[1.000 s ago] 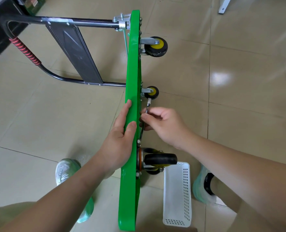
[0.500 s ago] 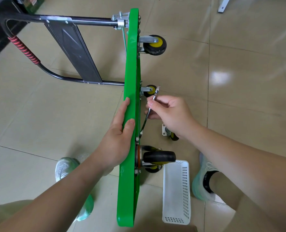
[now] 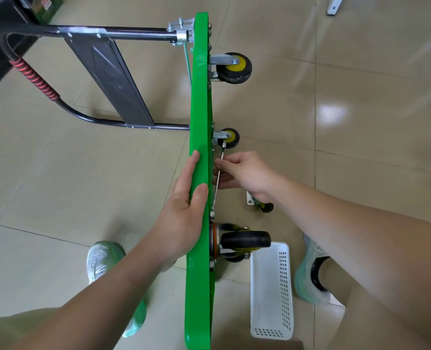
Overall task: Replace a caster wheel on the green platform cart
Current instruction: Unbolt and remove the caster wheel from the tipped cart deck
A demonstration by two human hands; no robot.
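Cart: the green platform cart (image 3: 199,109) stands on its long edge on the floor (image 3: 83,185). Its underside faces the person's right, and the black handle (image 3: 108,79) lies out to the left.
Left hand: the left hand (image 3: 184,205) clasps the cart's upper edge, apparently to hold it steady.
Right hand: the right hand (image 3: 247,173) pinches a slim wrench (image 3: 214,195). The wrench's lower end sits at a fastener on the underside, just above the near black caster (image 3: 246,240).
Step in hand: probably turning a mounting bolt of that caster. Whether it is being loosened or tightened cannot be told.
Done so far: the cart is tipped up and the tool is on the fastener. A loose caster (image 3: 266,207) lies on the floor beside the right wrist, partly hidden by it. It could be the old part or the spare.
Left to do: probably the remaining bolts at this plate, then setting the cart back on its wheels.
Casters on the cart: four. Two have yellow hubs, the far caster (image 3: 233,68) and the middle caster (image 3: 230,137). The other two are the near black one and a half-hidden caster (image 3: 233,258) behind it.
Loose casters: one.
Wrenches: one.
Baskets: one white basket (image 3: 271,294) on the floor by the near wheels; its contents are not visible.
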